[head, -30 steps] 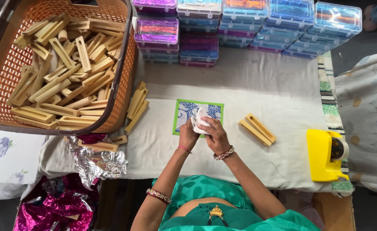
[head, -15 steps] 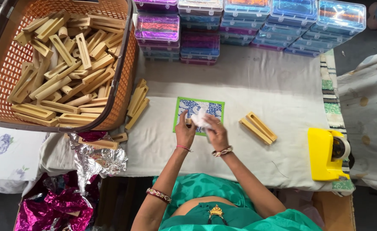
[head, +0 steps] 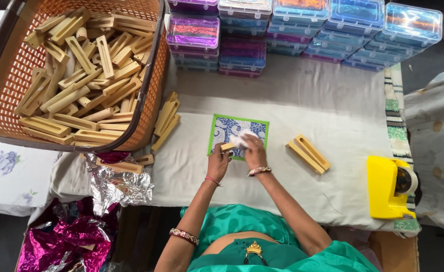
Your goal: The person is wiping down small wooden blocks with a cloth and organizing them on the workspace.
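My left hand (head: 217, 161) grips the end of a small wooden block (head: 227, 147) over a green-edged blue patterned mat (head: 222, 128) on the cloth-covered table (head: 333, 111). My right hand (head: 254, 151) presses a white piece of cloth or paper (head: 239, 138) against that block; which of the two it is I cannot tell. Both hands meet at the mat's lower edge. Most of the block is hidden by my fingers.
Two wooden blocks (head: 308, 153) lie right of the mat. A yellow tape dispenser (head: 390, 187) stands at the right edge. An orange basket (head: 151, 108) full of wooden blocks sits at left, with several more blocks (head: 165, 120) beside it. Stacked clear boxes (head: 302, 27) line the back. Crumpled foil (head: 119, 186) lies lower left.
My hands have slid slightly down and toward me on the mat with the block and the white piece. The view has shifted a little; nothing else moved.
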